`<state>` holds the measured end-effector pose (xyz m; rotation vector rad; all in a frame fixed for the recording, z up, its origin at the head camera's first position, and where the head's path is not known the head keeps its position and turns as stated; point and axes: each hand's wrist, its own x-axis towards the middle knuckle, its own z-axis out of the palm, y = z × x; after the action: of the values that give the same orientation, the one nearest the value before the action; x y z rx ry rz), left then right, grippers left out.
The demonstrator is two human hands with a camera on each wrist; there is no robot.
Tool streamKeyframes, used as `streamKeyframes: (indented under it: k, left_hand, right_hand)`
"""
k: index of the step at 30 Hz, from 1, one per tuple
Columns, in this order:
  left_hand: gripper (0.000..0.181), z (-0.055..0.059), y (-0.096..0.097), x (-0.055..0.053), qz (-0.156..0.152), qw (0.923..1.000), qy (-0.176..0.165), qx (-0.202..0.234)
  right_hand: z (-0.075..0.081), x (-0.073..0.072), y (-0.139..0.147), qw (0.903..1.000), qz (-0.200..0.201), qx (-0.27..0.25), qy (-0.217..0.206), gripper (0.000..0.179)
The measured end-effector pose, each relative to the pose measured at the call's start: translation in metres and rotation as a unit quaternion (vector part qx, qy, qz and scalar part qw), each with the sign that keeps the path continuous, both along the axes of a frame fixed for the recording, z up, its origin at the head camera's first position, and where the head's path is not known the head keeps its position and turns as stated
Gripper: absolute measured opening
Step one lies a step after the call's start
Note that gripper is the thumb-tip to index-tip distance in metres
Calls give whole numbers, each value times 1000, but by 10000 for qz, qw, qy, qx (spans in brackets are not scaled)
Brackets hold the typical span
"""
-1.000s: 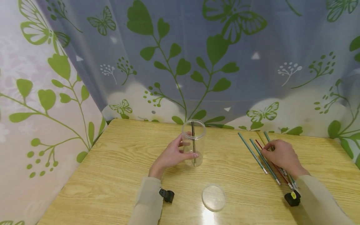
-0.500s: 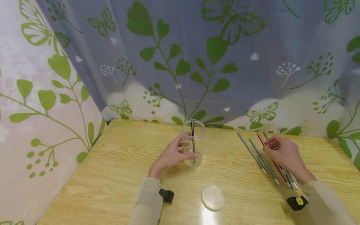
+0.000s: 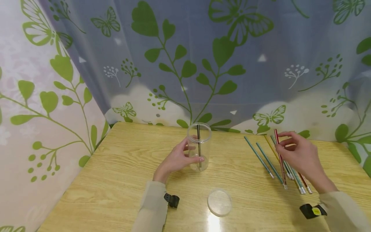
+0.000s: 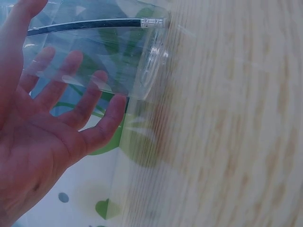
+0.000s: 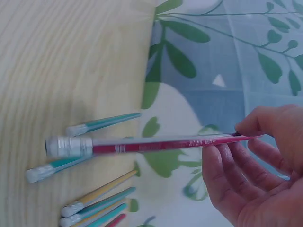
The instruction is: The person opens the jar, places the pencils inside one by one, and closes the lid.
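Observation:
My left hand holds a clear plastic jar upright on the table, thumb in front and fingers behind it. A black pencil stands inside, its eraser end at the jar's bottom in the left wrist view. On the right, my right hand pinches a red pencil near its upper end between thumb and fingers. This pencil is steeply tilted, eraser end down, over several others. Beneath and beside that hand lie teal pencils, a yellow pencil and another red pencil.
A round clear lid lies flat on the wooden table, in front of the jar. Printed curtains hang along the table's back edge and left side. Dark wrist cameras sit on both sleeves.
My right hand has picked the red pencil out of the bunch, raising its upper end and moving slightly right. The pencil now stands steeper. My left hand and the jar have stayed put.

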<state>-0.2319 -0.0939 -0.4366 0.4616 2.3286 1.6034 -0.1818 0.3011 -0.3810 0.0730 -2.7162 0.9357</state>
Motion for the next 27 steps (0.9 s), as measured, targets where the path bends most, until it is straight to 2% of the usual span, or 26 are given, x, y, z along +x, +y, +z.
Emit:
streamKeyframes:
  k: [7, 15, 22, 27]
  left_hand:
    - [78, 2, 0, 1, 3, 10000, -34, 50]
    - [78, 1, 0, 2, 31, 9999, -106, 73]
    - [81, -2, 1, 1, 39, 9997, -135, 178]
    - [80, -2, 1, -1, 36, 9998, -129, 140]
  right_hand:
    - [15, 6, -9, 9979, 63, -628, 131, 47]
    - [23, 10, -19, 9897, 203, -1398, 239, 57]
    - [29, 14, -26, 9778, 180, -2030, 477, 62]
    - [33, 16, -28, 9647, 210, -2546, 646, 61]
